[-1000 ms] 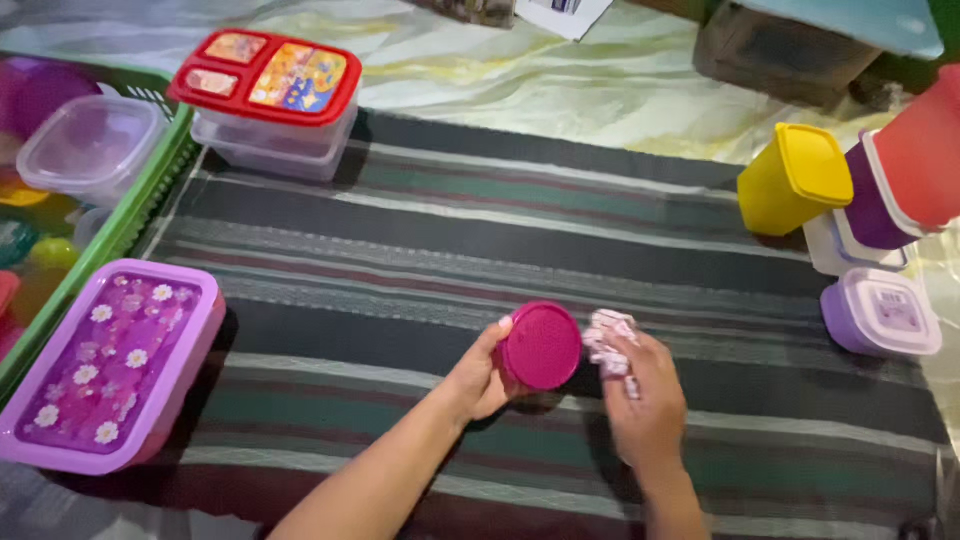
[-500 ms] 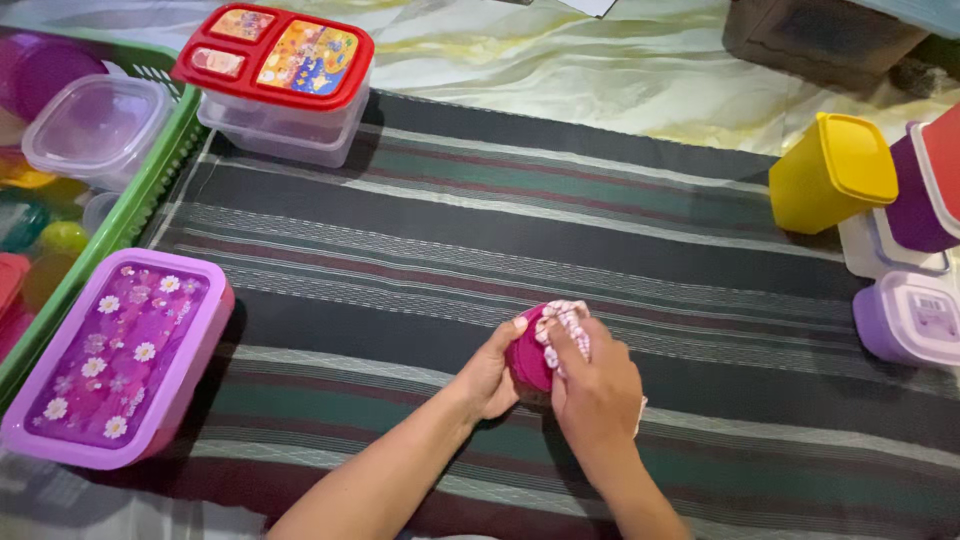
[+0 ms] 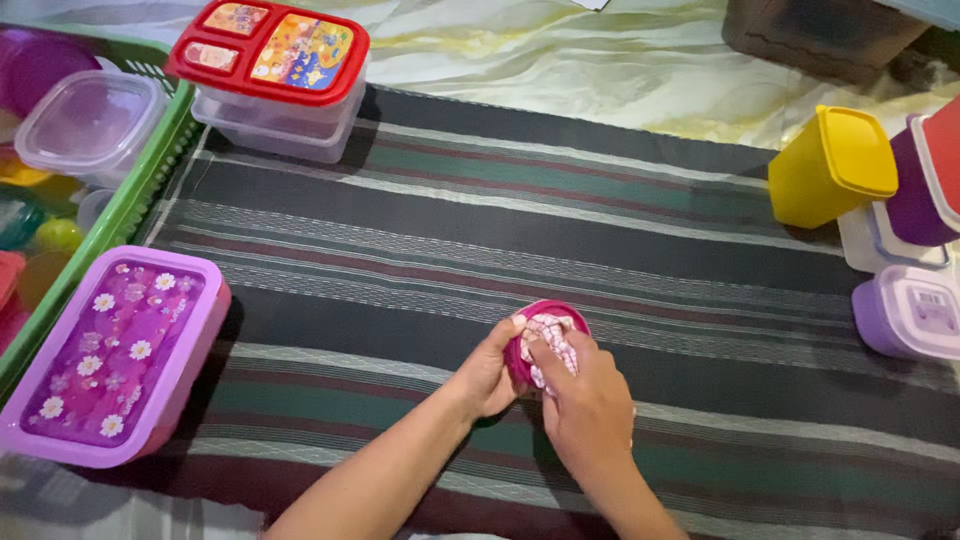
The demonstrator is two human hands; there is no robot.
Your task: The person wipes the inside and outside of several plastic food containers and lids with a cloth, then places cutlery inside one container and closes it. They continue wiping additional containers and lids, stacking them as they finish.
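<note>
My left hand (image 3: 487, 375) grips a small round magenta container (image 3: 520, 348) from its left side, holding it over the striped mat. My right hand (image 3: 585, 400) presses a pink-and-white patterned cloth (image 3: 550, 335) against the container's lid, fingers curled around the cloth. Most of the container is hidden behind the cloth and my right hand; only its rim and left edge show.
A dark striped mat (image 3: 480, 230) covers the floor. A purple flowered box (image 3: 110, 355) lies at the left, a red-lidded lunch box (image 3: 275, 75) at the back. A green basket (image 3: 130, 200) holds several containers. A yellow tub (image 3: 830, 165) and lilac boxes (image 3: 910, 310) stand at the right.
My right hand brought the cloth from beside the container onto its lid and now rubs it there. The left hand keeps hold of the container, tilted slightly lower.
</note>
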